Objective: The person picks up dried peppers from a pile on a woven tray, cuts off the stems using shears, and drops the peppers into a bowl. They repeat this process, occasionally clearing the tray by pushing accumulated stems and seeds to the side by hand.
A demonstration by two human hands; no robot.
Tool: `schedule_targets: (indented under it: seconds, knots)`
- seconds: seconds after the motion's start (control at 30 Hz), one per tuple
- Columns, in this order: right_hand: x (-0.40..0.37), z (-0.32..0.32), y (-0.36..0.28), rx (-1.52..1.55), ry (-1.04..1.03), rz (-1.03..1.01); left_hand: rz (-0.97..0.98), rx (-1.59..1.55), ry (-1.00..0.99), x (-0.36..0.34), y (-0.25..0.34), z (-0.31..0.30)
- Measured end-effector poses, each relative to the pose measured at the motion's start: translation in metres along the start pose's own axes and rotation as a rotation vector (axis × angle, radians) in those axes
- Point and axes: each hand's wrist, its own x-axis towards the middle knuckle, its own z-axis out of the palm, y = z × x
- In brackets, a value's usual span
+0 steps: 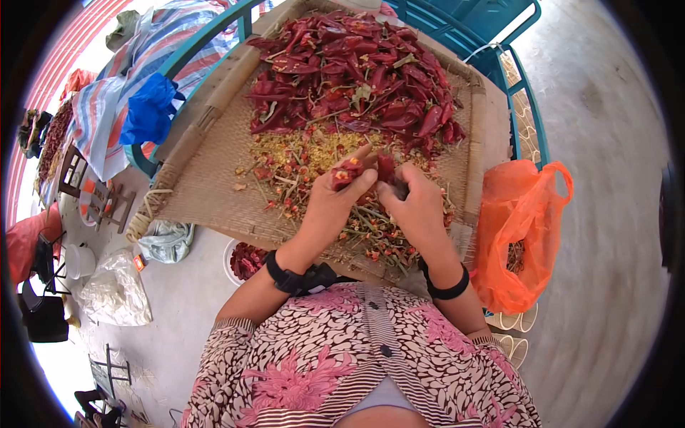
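Observation:
My left hand (335,196) is closed around a torn dried red chili pepper (347,173), with yellowish seeds showing at its open end. Close beside it, my right hand (419,207) pinches another dark red piece of chili (385,168). A small dark thing shows under the right fingers; I cannot make out what it is. Both hands are over a woven tray (207,182). Below and around them lie stems and chili caps (378,232), with loose yellow seeds (303,151) just beyond. A big heap of dried red chilies (357,71) covers the tray's far side.
An orange plastic bag (517,235) hangs at the tray's right. Teal metal rails (524,100) run behind and beside it. At lower left, a white bowl (230,265) holds red chili pieces. A blue bag (148,110) hangs on the left rail; a clear plastic bag (118,292) lies on the floor.

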Motion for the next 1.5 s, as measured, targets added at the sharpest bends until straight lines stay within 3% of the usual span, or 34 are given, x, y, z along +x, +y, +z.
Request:
schedule_targets:
  seconds: [0.07, 0.2, 0.3, 0.43, 0.53, 0.73, 0.83, 0.93, 1.03, 1.33, 1.43, 1.5]
  knots:
    - [-0.004, 0.008, -0.006, 0.015, 0.018, -0.093, -0.114, -0.155, -0.033, -0.003, -0.003, -0.003]
    - [-0.003, 0.017, 0.001, -0.083, 0.013, -0.184, -0.141, -0.082, -0.004, -0.003, -0.009, -0.009]
    - [-0.004, 0.004, -0.002, 0.204, -0.164, -0.070, -0.108, -0.123, 0.038, 0.000, -0.015, -0.016]
    - [-0.001, -0.002, -0.006, 0.518, 0.009, 0.007, 0.005, 0.160, -0.044, -0.010, -0.003, -0.022]
    - [-0.004, 0.007, -0.016, 0.463, 0.025, -0.160, 0.024, 0.157, -0.056, -0.017, -0.002, -0.019]
    - [-0.010, 0.021, -0.015, 0.163, 0.135, -0.453, 0.212, 0.455, -0.026, -0.024, -0.010, -0.024]
    - [-0.007, 0.028, -0.014, 0.077, 0.220, -0.541, 0.078, 0.295, 0.023, -0.033, -0.007, -0.016]
    - [-0.009, 0.033, -0.013, 0.514, 0.135, -0.278, -0.029, 0.216, -0.089, -0.035, 0.007, -0.022]
    - [-0.016, 0.016, -0.023, 0.989, -0.150, 0.147, -0.027, 0.191, -0.199, -0.032, 0.006, -0.032]
    - [-0.013, 0.015, -0.004, 1.703, -0.508, 0.520, -0.109, 0.283, -0.277, -0.032, 0.021, -0.039]
    - [-0.009, 0.019, 0.007, 2.037, -0.678, 0.823, -0.050, 0.301, -0.460, -0.030, 0.018, -0.044]
    - [-0.008, 0.010, 0.005, 1.715, -0.422, 0.631, -0.032, 0.379, -0.477, -0.033, 0.013, -0.045]
